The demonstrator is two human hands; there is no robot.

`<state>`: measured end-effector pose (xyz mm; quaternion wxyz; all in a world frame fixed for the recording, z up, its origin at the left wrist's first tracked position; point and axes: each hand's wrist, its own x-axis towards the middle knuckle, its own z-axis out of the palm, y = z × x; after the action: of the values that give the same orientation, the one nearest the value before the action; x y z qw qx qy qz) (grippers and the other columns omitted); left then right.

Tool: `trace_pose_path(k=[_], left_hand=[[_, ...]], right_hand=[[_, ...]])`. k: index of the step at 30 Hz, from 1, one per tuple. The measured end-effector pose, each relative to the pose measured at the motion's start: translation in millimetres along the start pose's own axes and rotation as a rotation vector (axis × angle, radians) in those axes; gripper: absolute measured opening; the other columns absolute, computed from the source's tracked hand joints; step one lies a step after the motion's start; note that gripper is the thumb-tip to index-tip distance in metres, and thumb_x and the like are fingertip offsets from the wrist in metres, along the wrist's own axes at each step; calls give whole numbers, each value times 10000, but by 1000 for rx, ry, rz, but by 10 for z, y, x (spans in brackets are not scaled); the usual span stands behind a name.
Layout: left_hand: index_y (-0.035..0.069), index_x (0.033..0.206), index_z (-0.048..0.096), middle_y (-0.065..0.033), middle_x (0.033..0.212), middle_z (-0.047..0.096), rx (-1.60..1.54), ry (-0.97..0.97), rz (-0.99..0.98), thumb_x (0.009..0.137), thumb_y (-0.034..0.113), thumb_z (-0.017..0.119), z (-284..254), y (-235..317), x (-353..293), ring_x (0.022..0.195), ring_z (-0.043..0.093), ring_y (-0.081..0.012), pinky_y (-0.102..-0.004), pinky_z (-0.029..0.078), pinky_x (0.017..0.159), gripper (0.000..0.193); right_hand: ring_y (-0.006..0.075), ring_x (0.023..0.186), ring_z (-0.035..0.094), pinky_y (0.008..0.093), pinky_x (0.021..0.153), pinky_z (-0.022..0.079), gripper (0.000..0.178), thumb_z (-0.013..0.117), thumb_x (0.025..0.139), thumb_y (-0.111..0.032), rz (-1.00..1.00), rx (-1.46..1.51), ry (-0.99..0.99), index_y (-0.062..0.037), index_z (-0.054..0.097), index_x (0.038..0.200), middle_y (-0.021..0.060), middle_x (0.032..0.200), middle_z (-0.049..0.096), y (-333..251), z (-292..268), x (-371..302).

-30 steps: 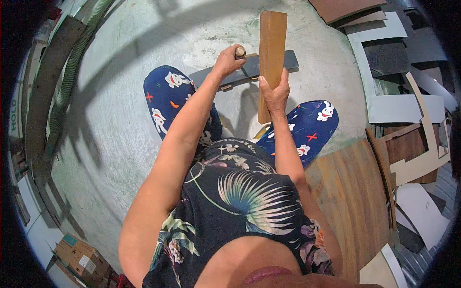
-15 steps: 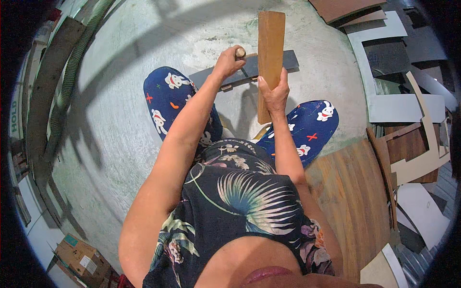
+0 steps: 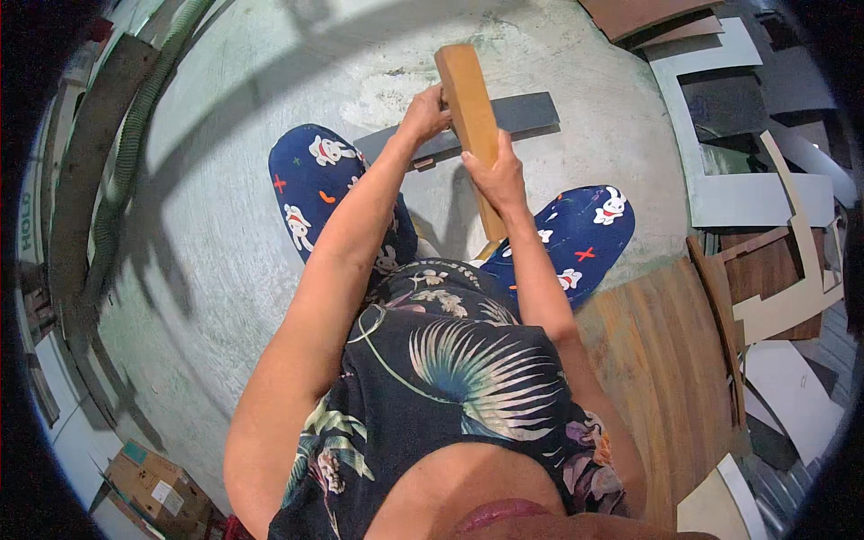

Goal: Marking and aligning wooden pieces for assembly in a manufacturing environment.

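My right hand (image 3: 500, 178) is wrapped round the lower part of a thick, long wooden block (image 3: 468, 101), which leans up and to the left. The block's upper part lies over the fingertips of my left hand (image 3: 423, 119). That hand is closed round an upright wooden-handled tool; the block now hides its handle, and its working end cannot be made out. Beneath both hands a dark grey strip of board (image 3: 526, 113) lies across, with a small light wooden piece (image 3: 424, 164) at its near edge. Whether block and handle touch cannot be told.
My bent knees in blue patterned trousers (image 3: 585, 238) flank the work on the concrete floor (image 3: 216, 225). Board offcuts (image 3: 765, 198) pile up at right, beside a brown wood-grain panel (image 3: 661, 360). A ridged hose (image 3: 126, 171) runs along the left; a cardboard box (image 3: 157, 486) stands lower left.
The wooden block has swung left and tilted, from beside my left hand to over the tool's handle. My right hand moved slightly left with it; my left hand stayed nearly in place.
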<state>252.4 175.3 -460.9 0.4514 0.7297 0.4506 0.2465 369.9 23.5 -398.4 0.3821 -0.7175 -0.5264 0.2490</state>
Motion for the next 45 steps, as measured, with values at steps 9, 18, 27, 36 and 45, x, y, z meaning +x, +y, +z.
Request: trace_pose_path(k=[9, 18, 27, 36, 45], left_hand=[[72, 1190, 607, -192, 1013, 704, -88, -11, -16, 777, 230, 737, -8, -56, -15, 941, 688, -327, -409, 527, 809, 460], [69, 1192, 615, -215, 1016, 695, -8, 22, 45, 782, 229, 729, 48, -156, -17, 951, 674, -367, -426, 526, 815, 454], [36, 1200, 618, -189, 1005, 705, -21, -50, -34, 785, 257, 738, -14, -58, -48, 878, 702, -282, -382, 536, 783, 485], [66, 1131, 630, -181, 971, 704, -47, -54, -19, 783, 210, 714, -6, -105, 93, 878, 678, -335, -418, 515, 773, 386], [47, 1142, 661, -161, 928, 718, 25, -74, -23, 752, 259, 756, 60, -180, 116, 793, 695, -246, -365, 539, 714, 454]], right_hand=[[393, 971, 659, 447, 803, 523, 520, 748, 763, -225, -122, 167, 91, -36, 507, 1183, 221, 1029, 666, -107, -104, -97], [411, 982, 650, 459, 815, 516, 539, 744, 767, -234, -113, 137, 46, -32, 486, 1195, 235, 1040, 658, -211, -112, -100], [419, 931, 659, 465, 804, 520, 450, 736, 781, -217, -53, 35, -7, -31, 506, 1119, 237, 982, 665, -170, -65, -86], [344, 935, 672, 397, 819, 523, 510, 739, 786, -221, 0, -61, -27, -30, 512, 1201, 198, 1000, 674, -59, -35, -33], [386, 973, 664, 438, 824, 521, 517, 737, 779, -249, -49, -11, 22, -35, 516, 1195, 223, 1038, 673, -66, -40, -56]])
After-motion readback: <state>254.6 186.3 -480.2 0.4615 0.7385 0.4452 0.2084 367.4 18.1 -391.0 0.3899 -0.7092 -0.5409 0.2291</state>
